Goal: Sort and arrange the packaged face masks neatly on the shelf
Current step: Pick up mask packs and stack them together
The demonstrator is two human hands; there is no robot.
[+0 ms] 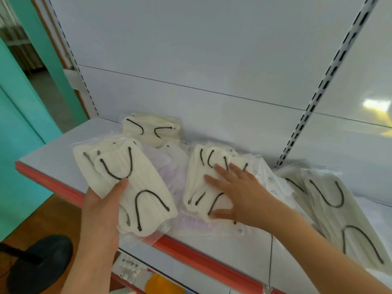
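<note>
Packaged face masks lie in 4 loose groups on the shelf [63, 143]. The left hand [101, 211] grips 1 pack [127, 185], long axis running front-right, apparently mid-sort. The right hand [239, 194] presses flat on the middle pile [203, 166]. Next: stack it squarely there.

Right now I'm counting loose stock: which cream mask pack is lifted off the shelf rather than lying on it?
The leftmost cream mask pack, gripped by the left hand at the shelf's red front edge. The others lie on the shelf.
</note>
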